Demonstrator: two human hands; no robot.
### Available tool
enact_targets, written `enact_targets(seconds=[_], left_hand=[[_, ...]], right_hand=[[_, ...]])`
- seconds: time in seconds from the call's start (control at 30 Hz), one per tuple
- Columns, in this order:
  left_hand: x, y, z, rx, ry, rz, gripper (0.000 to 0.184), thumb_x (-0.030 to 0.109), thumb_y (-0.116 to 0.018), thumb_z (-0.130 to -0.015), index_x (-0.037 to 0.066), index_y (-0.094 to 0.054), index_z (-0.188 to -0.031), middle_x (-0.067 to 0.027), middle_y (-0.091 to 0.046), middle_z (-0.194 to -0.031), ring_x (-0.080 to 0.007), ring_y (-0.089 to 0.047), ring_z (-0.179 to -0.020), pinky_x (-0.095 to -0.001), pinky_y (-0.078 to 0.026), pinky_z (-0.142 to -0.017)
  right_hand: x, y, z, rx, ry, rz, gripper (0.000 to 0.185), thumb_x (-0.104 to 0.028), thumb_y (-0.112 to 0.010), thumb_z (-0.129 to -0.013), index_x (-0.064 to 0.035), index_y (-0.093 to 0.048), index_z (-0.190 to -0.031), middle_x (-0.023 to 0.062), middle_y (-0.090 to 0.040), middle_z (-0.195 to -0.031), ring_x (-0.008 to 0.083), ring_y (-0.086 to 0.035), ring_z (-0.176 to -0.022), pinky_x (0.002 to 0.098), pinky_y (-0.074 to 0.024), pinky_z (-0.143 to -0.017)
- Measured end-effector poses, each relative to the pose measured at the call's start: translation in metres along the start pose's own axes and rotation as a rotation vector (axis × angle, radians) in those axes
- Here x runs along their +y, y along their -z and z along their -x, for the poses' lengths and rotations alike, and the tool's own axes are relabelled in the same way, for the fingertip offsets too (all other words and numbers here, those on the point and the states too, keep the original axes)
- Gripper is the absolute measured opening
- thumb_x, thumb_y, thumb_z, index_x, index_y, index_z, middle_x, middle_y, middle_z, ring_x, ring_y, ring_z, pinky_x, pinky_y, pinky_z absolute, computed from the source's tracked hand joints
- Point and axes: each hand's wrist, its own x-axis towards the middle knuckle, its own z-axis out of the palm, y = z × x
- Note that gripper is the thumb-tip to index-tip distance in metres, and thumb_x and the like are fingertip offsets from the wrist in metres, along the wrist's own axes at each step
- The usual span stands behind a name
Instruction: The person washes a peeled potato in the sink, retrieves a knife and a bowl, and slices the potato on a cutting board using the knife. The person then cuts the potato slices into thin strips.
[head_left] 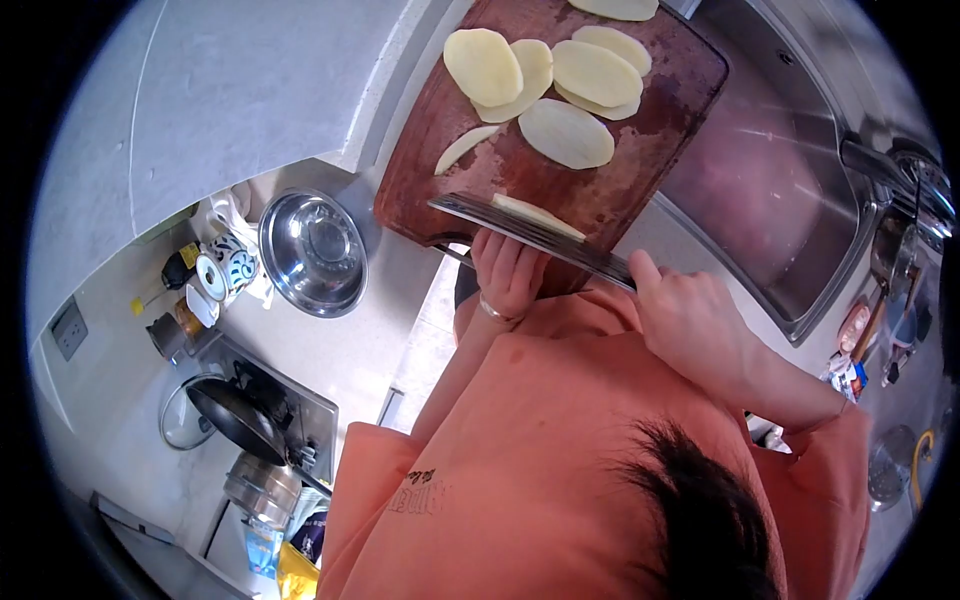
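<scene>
My right hand (690, 310) is wrapped round the handle end of a kitchen knife (530, 236). The blade stands edge down across the near part of a reddish wooden cutting board (400, 190). Along the blade's far side lies a narrow pale potato piece (538, 215). My left hand (508, 272), with a bracelet at the wrist, is close behind the blade, fingers bent and pressed together; the blade hides the fingertips and whatever they press on. Farther up the board are several oval potato slices (566, 134) and a thin potato sliver (465, 149).
A steel sink (770, 180) adjoins the board on the right. To the left stands a shiny metal bowl (314, 252) on the counter. A black pan (240, 420) with a glass lid (185, 415) beside it is at the lower left. Utensils (900, 290) crowd the right edge.
</scene>
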Motion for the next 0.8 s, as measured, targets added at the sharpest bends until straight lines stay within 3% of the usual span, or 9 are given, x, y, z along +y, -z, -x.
enact_targets(seconds=[0.07, 0.2, 0.27, 0.57, 0.8], left_hand=[[0.003, 0.004, -0.009, -0.091, 0.021, 0.011, 0.03, 0.008, -0.066, -0.078, 0.003, -0.056, -0.105, -0.0131, -0.055, -0.113, -0.0342, -0.054, -0.102, -0.0483, -0.043, -0.09], [0.002, -0.001, -0.002, -0.006, -0.003, -0.001, 0.031, 0.01, -0.069, -0.077, 0.003, -0.056, -0.104, -0.0134, -0.055, -0.112, -0.0345, -0.055, -0.101, -0.0476, -0.043, -0.089], [0.003, -0.002, -0.003, 0.016, 0.027, -0.006, 0.036, 0.019, -0.074, -0.075, 0.004, -0.057, -0.103, -0.0113, -0.055, -0.11, -0.0323, -0.055, -0.097, -0.0464, -0.044, -0.082], [0.003, -0.005, 0.001, 0.054, 0.033, -0.038, 0.037, 0.021, -0.073, -0.076, 0.006, -0.057, -0.106, -0.0101, -0.055, -0.109, -0.0296, -0.055, -0.098, -0.0441, -0.043, -0.083], [0.005, -0.004, -0.002, 0.039, 0.045, -0.046, 0.036, 0.02, -0.072, -0.077, 0.006, -0.057, -0.107, -0.0097, -0.056, -0.11, -0.029, -0.056, -0.098, -0.043, -0.044, -0.083]], right_hand=[[0.0, -0.003, -0.004, -0.008, -0.008, -0.004, 0.016, -0.008, -0.055, -0.077, -0.0013, -0.045, -0.087, 0.0161, -0.059, -0.061, 0.0296, -0.061, -0.055, 0.039, -0.0484, -0.049], [0.0, -0.009, -0.022, -0.018, -0.002, -0.108, 0.022, -0.014, -0.058, -0.079, 0.0005, -0.044, -0.088, 0.0169, -0.058, -0.058, 0.0326, -0.061, -0.054, 0.0404, -0.0483, -0.049], [0.001, -0.012, -0.026, -0.051, -0.007, -0.105, 0.024, -0.016, -0.059, -0.079, 0.001, -0.044, -0.088, 0.0169, -0.058, -0.057, 0.0335, -0.06, -0.053, 0.0409, -0.0482, -0.049], [0.015, -0.046, -0.043, 0.099, 0.045, -0.044, 0.019, -0.004, -0.055, -0.072, -0.0011, -0.044, -0.088, 0.0142, -0.059, -0.057, 0.0307, -0.061, -0.051, 0.0399, -0.0486, -0.047], [0.03, -0.043, -0.045, 0.149, 0.095, -0.03, 0.019, -0.02, -0.053, -0.086, -0.0035, -0.046, -0.091, 0.0131, -0.06, -0.059, 0.0307, -0.06, -0.053, 0.0408, -0.0477, -0.048]])
